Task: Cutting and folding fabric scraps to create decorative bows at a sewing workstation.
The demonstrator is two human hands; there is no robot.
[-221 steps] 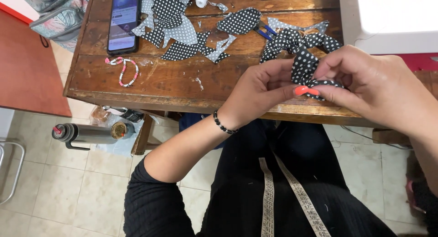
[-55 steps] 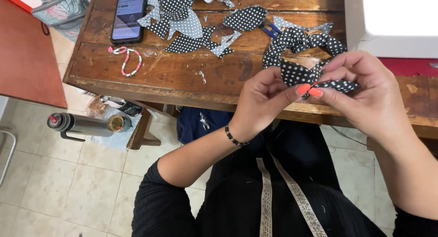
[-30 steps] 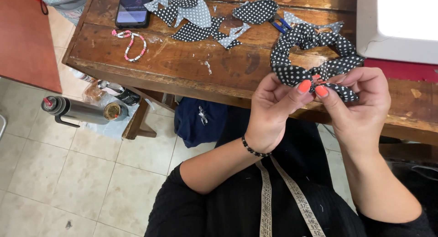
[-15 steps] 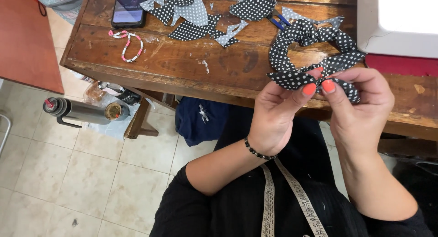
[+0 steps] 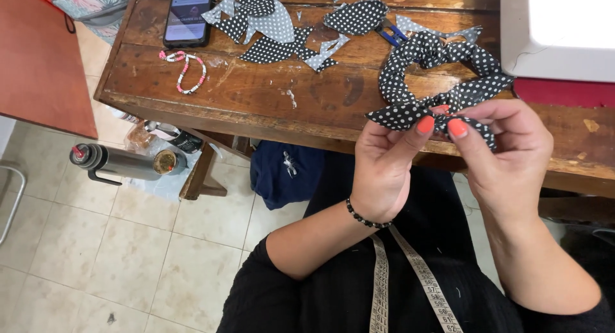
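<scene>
A: What are the hands doing right of centre in the frame?

B: The left hand (image 5: 384,163) and the right hand (image 5: 503,157) are both pinching the black polka-dot fabric scrunchie (image 5: 439,70), fingertips closed on its knotted part, thumbs nearly touching. The loop is hanging above them over the front edge of the wooden table (image 5: 256,96).

A: And higher up?

B: Polka-dot fabric scraps (image 5: 282,25) are lying along the top of the frame, with a phone (image 5: 188,14) sitting at the upper left and a beaded bracelet (image 5: 186,67) just below it. A white sewing machine (image 5: 557,29) is filling the upper right corner.

A: Anything lower?

B: A metal flask (image 5: 122,163) is lying on the tiled floor at the left, and a measuring tape (image 5: 410,282) is hanging down the person's dark top at the bottom.
</scene>
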